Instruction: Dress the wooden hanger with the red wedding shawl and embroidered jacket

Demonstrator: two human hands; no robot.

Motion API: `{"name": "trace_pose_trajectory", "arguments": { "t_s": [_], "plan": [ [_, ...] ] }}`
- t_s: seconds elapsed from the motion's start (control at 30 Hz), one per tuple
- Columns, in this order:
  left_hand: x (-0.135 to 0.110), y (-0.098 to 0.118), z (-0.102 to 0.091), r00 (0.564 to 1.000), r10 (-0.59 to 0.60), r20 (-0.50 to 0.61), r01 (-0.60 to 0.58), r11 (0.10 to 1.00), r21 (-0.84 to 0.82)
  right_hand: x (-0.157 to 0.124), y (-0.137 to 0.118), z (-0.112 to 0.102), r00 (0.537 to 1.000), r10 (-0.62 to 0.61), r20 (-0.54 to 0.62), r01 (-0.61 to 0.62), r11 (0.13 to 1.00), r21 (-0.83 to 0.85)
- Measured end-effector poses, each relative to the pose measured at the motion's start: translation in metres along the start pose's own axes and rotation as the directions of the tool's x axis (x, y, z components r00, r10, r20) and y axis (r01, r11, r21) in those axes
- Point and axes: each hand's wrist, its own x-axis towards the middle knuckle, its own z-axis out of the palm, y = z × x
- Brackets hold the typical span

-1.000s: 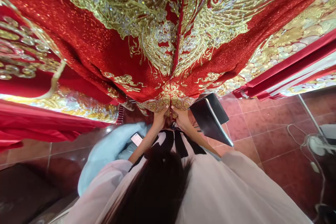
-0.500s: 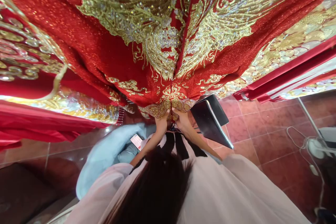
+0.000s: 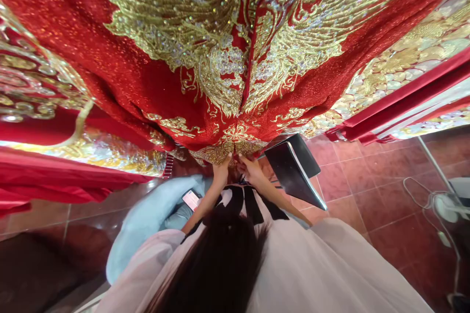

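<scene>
A red garment point(image 3: 154, 78) with gold embroidery and beads hangs in front of me, with a seam or opening down its middle. At its bottom edge is a gold patterned hem point(image 3: 216, 151). My left hand point(image 3: 221, 172) is closed on the hem just left of the middle line, thumb on top. My right hand point(image 3: 250, 168) pinches the hem's edge just right of that line. The fingers under the cloth are hidden. Both hands are close together, near my body.
A phone point(image 3: 191, 200) with a lit screen lies on pale blue material point(image 3: 137, 227) at the left. Right of my hands stands a black flat panel point(image 3: 293, 173). More embroidered garments point(image 3: 400, 71) hang at both sides. White cables point(image 3: 428, 205) run over the tiled floor at right.
Both hands stay at the hem. The hem and the middle line have shifted slightly left, and my right hand's fingers have moved a little away from the left hand's.
</scene>
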Motion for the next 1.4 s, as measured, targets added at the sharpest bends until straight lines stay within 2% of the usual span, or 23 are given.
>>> {"name": "trace_pose_trajectory", "arguments": {
  "t_s": [0.03,0.1,0.23,0.33,0.47,0.63,0.7,0.83,1.03,1.17,1.4],
  "plan": [
    [0.002,0.001,-0.001,1.0,0.008,-0.005,-0.008,1.0,0.012,0.0,0.002,-0.003,0.998,0.052,0.032,-0.05,0.997,-0.059],
    [0.004,0.003,-0.001,0.997,0.069,-0.035,-0.068,0.997,0.033,-0.003,0.004,-0.004,0.995,0.069,0.076,-0.059,0.99,-0.129],
    [0.001,0.005,0.003,0.984,0.163,-0.077,-0.158,0.985,0.071,-0.007,-0.007,0.002,0.991,-0.122,0.05,0.13,0.966,-0.225],
    [-0.002,0.004,0.006,0.984,0.163,-0.07,-0.156,0.984,0.09,-0.007,-0.019,0.008,0.966,-0.252,0.048,0.255,0.921,-0.294],
    [-0.005,0.002,0.007,0.988,0.145,-0.054,-0.14,0.986,0.092,-0.006,-0.025,0.012,0.941,-0.331,0.074,0.335,0.869,-0.365],
    [-0.003,-0.001,0.007,0.989,0.14,-0.051,-0.137,0.989,0.06,-0.007,-0.024,0.013,0.917,-0.399,0.029,0.382,0.851,-0.361],
    [-0.002,-0.004,0.007,0.99,0.129,-0.05,-0.128,0.991,0.032,-0.006,-0.024,0.015,0.928,-0.37,0.044,0.363,0.873,-0.327],
    [-0.002,-0.008,0.009,0.997,0.08,-0.01,-0.081,0.996,-0.034,-0.006,-0.026,0.019,0.964,-0.223,0.145,0.251,0.944,-0.216],
    [-0.009,0.002,0.015,0.996,0.025,0.088,-0.019,0.997,-0.069,-0.01,-0.026,0.019,0.965,-0.134,0.226,0.156,0.984,-0.084],
    [-0.011,0.003,0.016,0.994,-0.009,0.111,0.014,0.999,-0.047,-0.014,-0.024,0.021,0.971,-0.117,0.208,0.125,0.992,-0.024],
    [-0.008,0.0,0.014,1.0,-0.004,0.029,0.003,1.0,0.017,-0.023,-0.021,0.035,0.988,-0.145,0.055,0.141,0.988,0.069]
  ]
}}
